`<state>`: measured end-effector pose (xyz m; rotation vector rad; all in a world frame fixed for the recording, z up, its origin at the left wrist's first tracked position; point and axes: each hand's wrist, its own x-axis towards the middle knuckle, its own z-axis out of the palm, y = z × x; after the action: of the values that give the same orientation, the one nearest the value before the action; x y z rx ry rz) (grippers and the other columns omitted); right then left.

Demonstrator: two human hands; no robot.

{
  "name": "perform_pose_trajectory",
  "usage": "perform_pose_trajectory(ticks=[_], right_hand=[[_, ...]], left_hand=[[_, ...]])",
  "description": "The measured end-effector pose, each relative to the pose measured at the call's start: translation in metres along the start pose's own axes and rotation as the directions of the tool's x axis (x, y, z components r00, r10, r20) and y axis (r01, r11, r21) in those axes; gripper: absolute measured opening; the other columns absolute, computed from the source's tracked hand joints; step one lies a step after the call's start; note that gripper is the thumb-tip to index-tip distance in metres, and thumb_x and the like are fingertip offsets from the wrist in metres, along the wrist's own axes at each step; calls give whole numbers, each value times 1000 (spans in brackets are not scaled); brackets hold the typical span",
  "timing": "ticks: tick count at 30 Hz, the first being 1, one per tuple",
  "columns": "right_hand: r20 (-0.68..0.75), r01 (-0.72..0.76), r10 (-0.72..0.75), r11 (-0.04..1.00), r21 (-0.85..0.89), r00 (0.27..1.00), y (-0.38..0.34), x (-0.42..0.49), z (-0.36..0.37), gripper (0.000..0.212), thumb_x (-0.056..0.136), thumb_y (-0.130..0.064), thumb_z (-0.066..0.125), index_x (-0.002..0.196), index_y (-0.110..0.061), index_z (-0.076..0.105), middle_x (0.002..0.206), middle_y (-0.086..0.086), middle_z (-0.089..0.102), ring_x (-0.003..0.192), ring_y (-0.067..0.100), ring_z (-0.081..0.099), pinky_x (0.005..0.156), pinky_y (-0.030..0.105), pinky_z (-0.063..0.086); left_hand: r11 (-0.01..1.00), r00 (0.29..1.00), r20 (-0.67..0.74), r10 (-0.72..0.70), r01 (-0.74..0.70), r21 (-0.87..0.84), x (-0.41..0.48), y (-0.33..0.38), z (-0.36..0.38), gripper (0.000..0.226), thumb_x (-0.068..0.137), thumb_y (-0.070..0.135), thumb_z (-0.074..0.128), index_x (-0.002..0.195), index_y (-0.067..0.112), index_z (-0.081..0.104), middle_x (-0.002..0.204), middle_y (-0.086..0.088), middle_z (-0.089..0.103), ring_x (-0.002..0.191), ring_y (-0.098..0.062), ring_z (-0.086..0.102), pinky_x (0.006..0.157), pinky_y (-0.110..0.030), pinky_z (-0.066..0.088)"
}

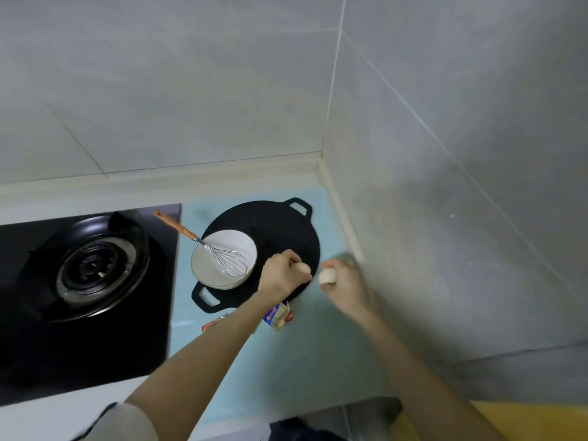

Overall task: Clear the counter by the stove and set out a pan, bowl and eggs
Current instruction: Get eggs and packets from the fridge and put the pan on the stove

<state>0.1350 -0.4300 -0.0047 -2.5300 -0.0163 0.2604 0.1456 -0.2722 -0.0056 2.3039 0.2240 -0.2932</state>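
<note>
One pale tan egg is pinched in the left hand over the flat black two-handled pan; a second tan egg is gripped in the right hand just off its rim. A round white bowl rests on the pan. Both eggs probably want lowering gently, steadied against rolling.

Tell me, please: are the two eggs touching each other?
Apart. In the head view, the left hand holds one egg, the right hand holds the other egg, and dark pan shows between them.
</note>
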Motion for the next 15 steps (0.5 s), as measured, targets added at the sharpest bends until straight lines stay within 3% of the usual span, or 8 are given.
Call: perform_pose_trajectory(ticks=[4,15], right_hand=[[-3,16,-16,1000,-26,1000,8,12,9,36,79,-12,65,114,-20,62,113,0,63,106,22,56,92,32,44],[54,-11,10,1000,9,999,16,20,20,42,84,-16,65,125,-22,56,121,0,58,109,19,53,92,32,46]], left_hand=[[1000,1000,-11,-14,14,17,16,-5,11,38,72,34,75,105,20,62,104,-3,62,93,-18,59,74,-25,43],[997,1000,24,-4,2,73,23,-22,19,45,80,35,72,120,24,55,118,-1,55,107,-17,53,89,-33,48]])
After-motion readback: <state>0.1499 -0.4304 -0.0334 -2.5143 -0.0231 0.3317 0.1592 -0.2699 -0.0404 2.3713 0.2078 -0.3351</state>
